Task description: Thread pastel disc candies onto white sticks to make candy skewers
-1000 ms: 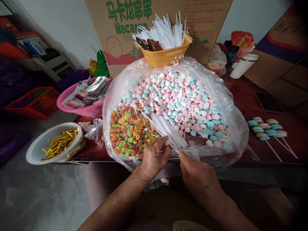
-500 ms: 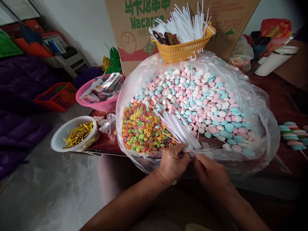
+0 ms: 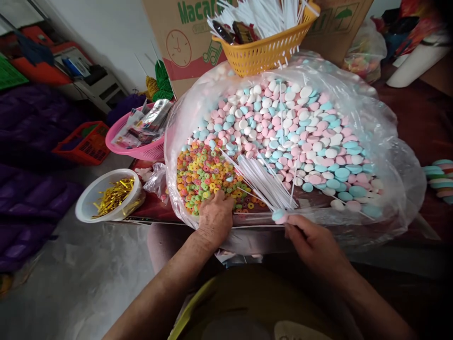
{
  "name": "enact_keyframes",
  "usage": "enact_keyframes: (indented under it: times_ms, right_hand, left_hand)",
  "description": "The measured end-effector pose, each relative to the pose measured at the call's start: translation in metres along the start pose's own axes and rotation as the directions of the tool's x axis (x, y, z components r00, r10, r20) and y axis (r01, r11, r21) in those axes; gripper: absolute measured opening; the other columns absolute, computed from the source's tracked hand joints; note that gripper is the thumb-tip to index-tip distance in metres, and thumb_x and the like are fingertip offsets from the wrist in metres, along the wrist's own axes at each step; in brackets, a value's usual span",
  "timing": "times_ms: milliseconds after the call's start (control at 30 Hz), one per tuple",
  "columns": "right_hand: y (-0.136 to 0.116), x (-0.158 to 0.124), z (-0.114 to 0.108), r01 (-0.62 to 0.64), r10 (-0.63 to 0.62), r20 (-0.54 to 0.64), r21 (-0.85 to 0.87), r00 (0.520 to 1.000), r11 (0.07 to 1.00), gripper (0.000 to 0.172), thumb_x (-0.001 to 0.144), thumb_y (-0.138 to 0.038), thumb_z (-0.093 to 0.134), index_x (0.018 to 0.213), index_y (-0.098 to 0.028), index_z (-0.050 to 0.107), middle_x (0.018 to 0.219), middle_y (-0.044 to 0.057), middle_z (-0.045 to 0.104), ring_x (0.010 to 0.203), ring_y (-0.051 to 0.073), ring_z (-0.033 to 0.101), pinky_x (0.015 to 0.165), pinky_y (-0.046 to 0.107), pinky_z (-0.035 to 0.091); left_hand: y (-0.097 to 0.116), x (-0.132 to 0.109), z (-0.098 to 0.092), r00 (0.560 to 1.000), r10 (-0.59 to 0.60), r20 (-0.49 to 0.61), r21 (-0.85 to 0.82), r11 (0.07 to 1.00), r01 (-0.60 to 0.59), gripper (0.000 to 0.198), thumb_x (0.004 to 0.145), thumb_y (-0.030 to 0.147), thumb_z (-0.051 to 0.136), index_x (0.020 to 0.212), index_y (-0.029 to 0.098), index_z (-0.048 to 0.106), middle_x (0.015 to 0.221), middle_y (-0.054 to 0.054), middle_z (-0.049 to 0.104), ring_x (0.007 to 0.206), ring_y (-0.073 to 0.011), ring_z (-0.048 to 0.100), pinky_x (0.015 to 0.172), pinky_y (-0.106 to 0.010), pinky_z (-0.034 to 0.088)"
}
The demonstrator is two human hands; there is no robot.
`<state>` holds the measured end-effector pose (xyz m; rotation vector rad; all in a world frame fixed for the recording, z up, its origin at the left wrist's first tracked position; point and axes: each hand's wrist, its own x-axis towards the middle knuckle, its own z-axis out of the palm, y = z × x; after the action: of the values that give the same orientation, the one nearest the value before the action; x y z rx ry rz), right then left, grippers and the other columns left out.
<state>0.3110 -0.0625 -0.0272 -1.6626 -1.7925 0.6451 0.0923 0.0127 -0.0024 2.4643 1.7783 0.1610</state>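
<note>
At the front of a large clear plastic bag [image 3: 399,189], my right hand [image 3: 314,241] pinches a blue and a pink marshmallow [image 3: 279,216] between thumb and fingers. Whether a stick runs through them I cannot make out. My left hand [image 3: 216,217] reaches down into the small coloured ring candies [image 3: 203,170], fingers bent and drawn together; its fingertips are hidden. Between the hands and the marshmallow heap [image 3: 300,127] lies a bundle of white sticks [image 3: 265,182]. The pink, white and blue marshmallows spread over the opened bag, with the ring candies at its left.
A yellow basket [image 3: 262,54] of white sticks stands at the back before a cardboard box [image 3: 191,56]. On the left are a pink basket [image 3: 148,151] of packets and a white bowl [image 3: 83,203] of gold ties. A finished-looking candy skewer [image 3: 440,177] lies far right.
My left hand has left my right hand and moved left into the ring candies. The right hand stays near the front edge, its marshmallows now in plain sight. The view has shifted slightly.
</note>
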Motion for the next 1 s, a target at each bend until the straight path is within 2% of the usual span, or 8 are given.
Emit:
enact_keyframes:
  times_ms: [233,367,433,500,567,633,767,1000]
  right_hand:
    - [-0.011,-0.003,0.012,0.056,-0.057,0.061,0.022,0.996,0.998,0.027,0.091,-0.032,0.036,0.068,-0.022,0.044,0.055,-0.003,0.05,0.048,0.012,0.046,0.046,0.022,0.036]
    - [-0.009,-0.004,0.015,0.171,-0.168,0.058,-0.063,0.984,0.983,0.024,0.09,-0.026,0.034,0.071,-0.021,0.048,0.064,0.001,0.057,0.057,0.014,0.054,0.053,0.025,0.041]
    - [-0.011,-0.004,0.018,0.216,-0.211,0.073,-0.067,0.975,0.974,0.023,0.09,-0.021,0.032,0.078,-0.02,0.052,0.07,0.003,0.059,0.062,0.015,0.057,0.057,0.026,0.043]
    - [-0.014,-0.003,0.022,0.236,-0.23,0.091,-0.065,0.969,0.969,0.023,0.09,-0.019,0.031,0.082,-0.019,0.053,0.07,0.003,0.06,0.064,0.016,0.057,0.059,0.027,0.044]
    - [-0.018,-0.003,0.025,0.234,-0.226,0.085,-0.091,0.97,0.968,0.024,0.089,-0.017,0.03,0.082,-0.018,0.053,0.071,0.005,0.06,0.066,0.017,0.058,0.062,0.029,0.045]
    - [-0.02,-0.003,0.027,0.218,-0.209,0.081,-0.132,0.975,0.967,0.025,0.089,-0.015,0.03,0.081,-0.017,0.053,0.073,0.006,0.061,0.068,0.018,0.059,0.064,0.031,0.045]
    - [-0.024,-0.006,0.027,0.205,-0.192,0.085,-0.2,0.978,0.958,0.027,0.089,-0.015,0.029,0.08,-0.017,0.054,0.074,0.007,0.062,0.071,0.02,0.061,0.065,0.032,0.046]
    - [-0.026,-0.008,0.025,0.21,-0.209,0.026,-0.192,0.977,0.958,0.027,0.09,-0.015,0.029,0.083,-0.016,0.055,0.075,0.007,0.063,0.071,0.019,0.062,0.065,0.031,0.046]
  left_hand:
    - [-0.007,0.005,0.01,0.998,0.033,0.045,-0.044,0.999,-0.032,0.02,0.079,0.016,0.047,0.08,0.02,0.067,0.091,-0.008,0.059,0.08,-0.0207,0.056,0.063,-0.029,0.041]
    - [-0.014,0.006,0.007,0.997,-0.075,-0.033,-0.421,0.906,0.054,0.015,0.075,0.018,0.054,0.068,0.02,0.067,0.074,-0.004,0.06,0.071,-0.0166,0.055,0.063,-0.026,0.041]
    - [-0.016,0.004,0.005,0.978,-0.207,-0.016,-0.754,0.645,0.124,0.01,0.072,0.025,0.06,0.068,0.019,0.067,0.065,-0.001,0.059,0.062,-0.0128,0.052,0.059,-0.024,0.041]
    - [-0.014,0.0,0.005,0.95,-0.273,0.151,-0.947,0.235,0.218,0.014,0.066,0.03,0.068,0.07,0.016,0.067,0.059,0.001,0.057,0.05,-0.0082,0.047,0.05,-0.021,0.038]
    - [-0.011,-0.004,0.006,0.919,-0.22,0.328,-0.944,-0.104,0.313,0.022,0.06,0.031,0.074,0.07,0.014,0.065,0.055,0.003,0.055,0.043,-0.0053,0.043,0.043,-0.019,0.033]
    - [-0.007,-0.007,0.008,0.906,-0.157,0.394,-0.898,-0.274,0.343,0.024,0.057,0.028,0.077,0.071,0.013,0.064,0.054,0.002,0.056,0.044,-0.0058,0.046,0.044,-0.019,0.035]
    - [-0.004,-0.006,0.009,0.911,-0.148,0.385,-0.882,-0.351,0.315,0.023,0.057,0.025,0.078,0.071,0.014,0.063,0.054,0.002,0.058,0.047,-0.0074,0.051,0.046,-0.02,0.041]
    - [-0.005,0.0,0.009,0.904,-0.222,0.365,-0.914,-0.273,0.302,0.021,0.055,0.022,0.077,0.066,0.013,0.061,0.049,0.003,0.057,0.043,-0.0072,0.05,0.041,-0.018,0.037]
